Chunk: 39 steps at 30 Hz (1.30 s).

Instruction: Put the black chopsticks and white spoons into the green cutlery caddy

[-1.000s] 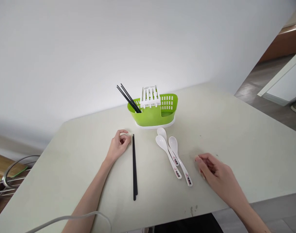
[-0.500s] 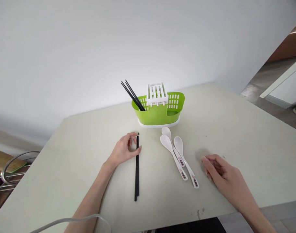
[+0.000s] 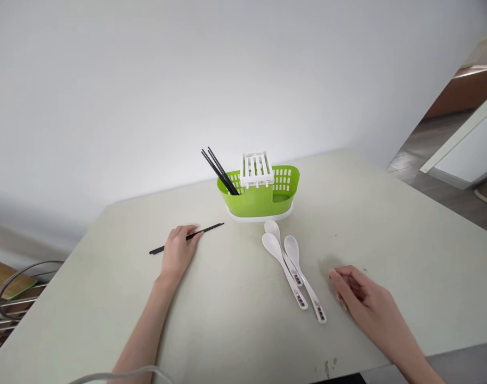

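My left hand point(image 3: 179, 248) is closed around a pair of black chopsticks point(image 3: 212, 228), which slant across the left part of the table, their thin ends toward the basket. My right hand point(image 3: 357, 290) rests on the table at the right with its fingers curled; whether anything is inside them is hidden. Just left of it lie three white spoons point(image 3: 292, 277), overlapping, bowls toward the back and printed handles toward me. Behind them stands a green cutlery basket point(image 3: 253, 204) with a white slatted top piece point(image 3: 257, 169). Several black chopsticks point(image 3: 219, 172) lean in its left compartment.
The pale table point(image 3: 235, 330) meets a white wall point(image 3: 243, 80) at the back. A grey cable point(image 3: 119, 374) crosses my left forearm at the bottom. Beyond the left edge is a metal rack point(image 3: 11, 298) with a wooden board.
My left hand has moved left and turned the chopsticks from pointing lengthwise away from me to lying nearly crosswise. My right hand has stayed in place. The view has tilted up slightly.
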Available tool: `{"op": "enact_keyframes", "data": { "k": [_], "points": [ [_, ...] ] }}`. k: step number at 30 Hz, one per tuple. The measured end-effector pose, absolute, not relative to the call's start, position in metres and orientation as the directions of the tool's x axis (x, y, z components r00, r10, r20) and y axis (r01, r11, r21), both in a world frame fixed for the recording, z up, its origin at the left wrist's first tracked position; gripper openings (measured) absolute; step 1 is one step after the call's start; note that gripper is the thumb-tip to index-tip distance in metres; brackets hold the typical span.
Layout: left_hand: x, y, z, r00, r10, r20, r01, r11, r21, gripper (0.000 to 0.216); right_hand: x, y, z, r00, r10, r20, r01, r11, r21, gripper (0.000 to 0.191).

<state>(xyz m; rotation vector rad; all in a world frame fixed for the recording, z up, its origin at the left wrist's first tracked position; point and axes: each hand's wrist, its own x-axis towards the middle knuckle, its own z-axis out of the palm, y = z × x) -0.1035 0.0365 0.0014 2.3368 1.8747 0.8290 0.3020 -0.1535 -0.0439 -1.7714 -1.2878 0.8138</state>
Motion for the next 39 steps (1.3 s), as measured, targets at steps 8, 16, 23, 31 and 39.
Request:
{"op": "enact_keyframes", "data": {
  "k": [8,16,23,31,39],
  "points": [
    [-0.108,0.041,-0.003,0.156,0.91,0.384,0.937,-0.259,0.234,0.029,0.301,-0.154,-0.043,0.275,0.958,-0.081,0.445,-0.202,-0.872,0.044],
    [-0.105,0.04,-0.007,0.202,0.902,0.382,0.942,-0.286,0.178,0.025,0.302,-0.154,-0.043,0.284,0.954,-0.094,0.443,-0.218,-0.87,0.045],
    [-0.098,0.035,-0.006,0.207,0.904,0.374,0.945,-0.283,0.162,0.022,0.303,-0.155,-0.043,0.286,0.953,-0.096,0.451,-0.223,-0.864,0.045],
    [-0.094,0.033,-0.001,0.241,0.905,0.352,0.937,-0.312,0.159,0.023,0.303,-0.155,-0.042,0.287,0.954,-0.083,0.451,-0.211,-0.867,0.044],
    [-0.092,0.028,0.002,0.151,0.891,0.427,0.925,-0.28,0.257,0.025,0.303,-0.154,-0.043,0.287,0.954,-0.09,0.436,-0.213,-0.874,0.043]
  ]
}}
